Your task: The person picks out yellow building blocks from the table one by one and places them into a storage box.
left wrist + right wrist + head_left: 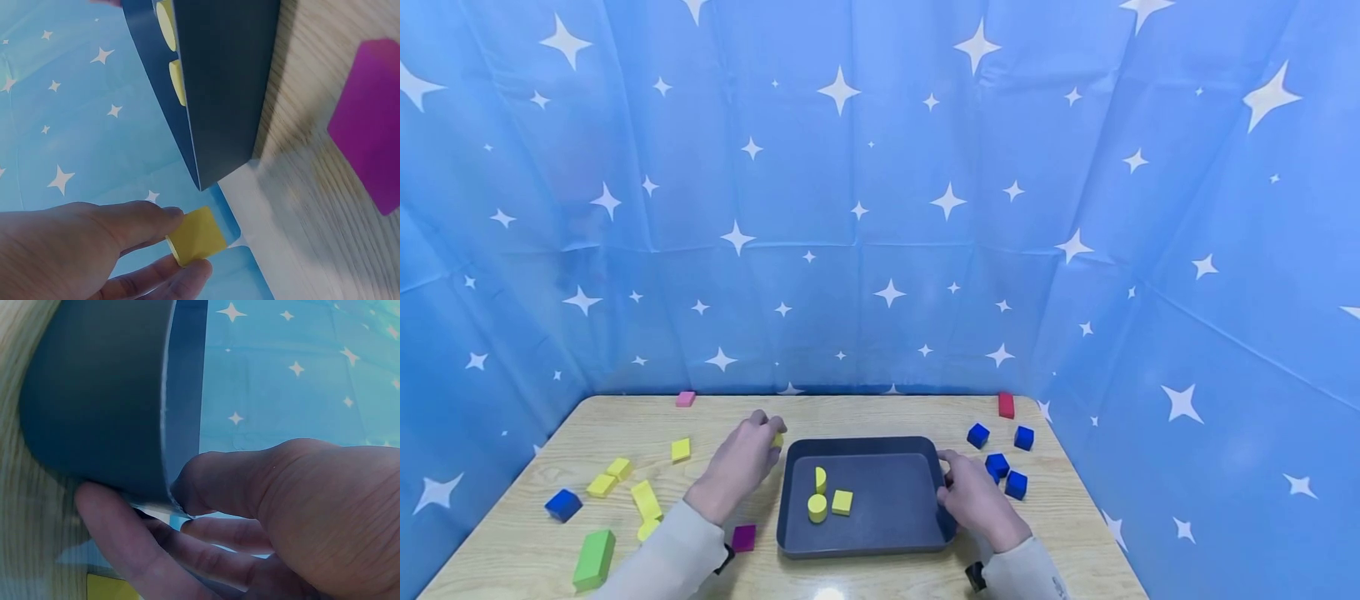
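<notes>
A dark grey tray [895, 504] lies on the table. Inside its left half are a yellow half-round block [821, 480], a yellow cylinder [817, 508] and a yellow square block [842, 502]. My left hand [741, 467] is just beyond the tray's left wall, pinching a small yellow block [199, 236] between thumb and fingers. At the opposite end, my right hand [976, 500] grips the tray's right wall. In the right wrist view its thumb [219, 481] lies over the rim, with the fingers outside below.
Left of the tray lie several yellow blocks [645, 500], a green block [594, 560], a blue cube [562, 505] and a purple block [744, 538]. Several blue cubes [1017, 484] and a red block [1006, 406] are at the right. A pink block [685, 399] sits at the back edge.
</notes>
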Demonstrator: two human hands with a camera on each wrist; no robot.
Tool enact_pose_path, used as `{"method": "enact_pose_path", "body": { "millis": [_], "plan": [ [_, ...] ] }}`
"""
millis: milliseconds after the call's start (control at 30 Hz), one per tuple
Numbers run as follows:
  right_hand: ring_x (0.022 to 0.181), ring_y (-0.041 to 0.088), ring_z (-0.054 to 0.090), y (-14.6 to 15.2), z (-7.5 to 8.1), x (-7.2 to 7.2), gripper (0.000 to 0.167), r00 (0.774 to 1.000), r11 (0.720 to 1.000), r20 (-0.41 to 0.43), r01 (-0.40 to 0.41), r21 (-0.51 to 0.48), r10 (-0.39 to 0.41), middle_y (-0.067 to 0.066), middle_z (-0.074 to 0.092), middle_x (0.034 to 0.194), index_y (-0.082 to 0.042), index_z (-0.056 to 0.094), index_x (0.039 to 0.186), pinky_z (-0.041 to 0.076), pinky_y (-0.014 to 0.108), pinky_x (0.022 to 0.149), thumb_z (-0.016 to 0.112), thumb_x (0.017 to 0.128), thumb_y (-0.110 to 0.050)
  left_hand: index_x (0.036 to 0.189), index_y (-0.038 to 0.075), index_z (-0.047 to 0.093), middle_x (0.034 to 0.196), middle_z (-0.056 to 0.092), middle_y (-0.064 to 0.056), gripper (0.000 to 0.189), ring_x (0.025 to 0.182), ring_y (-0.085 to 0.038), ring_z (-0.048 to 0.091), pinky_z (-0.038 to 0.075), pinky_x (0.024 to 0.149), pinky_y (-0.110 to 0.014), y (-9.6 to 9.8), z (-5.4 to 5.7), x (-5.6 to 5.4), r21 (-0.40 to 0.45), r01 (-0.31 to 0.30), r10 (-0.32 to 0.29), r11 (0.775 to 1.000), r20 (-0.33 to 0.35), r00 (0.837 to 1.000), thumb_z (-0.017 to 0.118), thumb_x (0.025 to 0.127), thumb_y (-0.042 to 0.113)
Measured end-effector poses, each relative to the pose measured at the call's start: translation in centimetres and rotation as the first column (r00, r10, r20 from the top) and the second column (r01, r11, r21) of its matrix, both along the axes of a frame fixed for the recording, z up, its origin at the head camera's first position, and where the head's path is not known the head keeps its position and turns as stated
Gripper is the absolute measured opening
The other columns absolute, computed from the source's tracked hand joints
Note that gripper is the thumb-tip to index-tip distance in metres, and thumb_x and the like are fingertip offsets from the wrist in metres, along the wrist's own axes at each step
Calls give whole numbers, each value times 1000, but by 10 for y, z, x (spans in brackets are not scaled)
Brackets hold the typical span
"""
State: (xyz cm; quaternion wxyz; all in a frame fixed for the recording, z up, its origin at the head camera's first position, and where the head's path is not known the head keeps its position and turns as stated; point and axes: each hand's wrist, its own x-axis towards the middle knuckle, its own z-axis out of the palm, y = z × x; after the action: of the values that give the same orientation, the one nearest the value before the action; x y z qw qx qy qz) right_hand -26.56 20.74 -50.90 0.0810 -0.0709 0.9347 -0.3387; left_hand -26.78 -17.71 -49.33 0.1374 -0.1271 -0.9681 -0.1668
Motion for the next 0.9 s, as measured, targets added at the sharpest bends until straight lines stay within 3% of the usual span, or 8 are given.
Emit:
{"method": "enact_pose_path", "body": {
  "millis": [333,600,900],
  "plan": [
    [79,20,71,1,-1,-2,60,1000,1000,-9,-9,12,9,17,80,111,6,60,162,62,35,66,76,104,7,121,3,82,106,75,-15,29,88,-21,74,71,78,-36,11,1,3,16,28,-28,999,-34,999,92,95,-4],
    [76,19,72,0,-1,-3,61,1000,1000,-18,-12,2,12,18,81,111,6,59,163,63,36,64,75,104,8,121,5,82,108,75,-13,28,91,-20,73,72,82,-37,22,3,4,12,36,-35,999,-26,999,93,96,-2],
    [67,19,70,1,-1,0,62,1000,1000,-9,-11,-6,11,18,79,109,6,58,164,59,34,58,74,104,8,118,4,82,105,74,-13,30,87,-20,70,70,74,-34,37,5,7,30,71,-70,997,-36,997,94,92,-4]
  ]
}}
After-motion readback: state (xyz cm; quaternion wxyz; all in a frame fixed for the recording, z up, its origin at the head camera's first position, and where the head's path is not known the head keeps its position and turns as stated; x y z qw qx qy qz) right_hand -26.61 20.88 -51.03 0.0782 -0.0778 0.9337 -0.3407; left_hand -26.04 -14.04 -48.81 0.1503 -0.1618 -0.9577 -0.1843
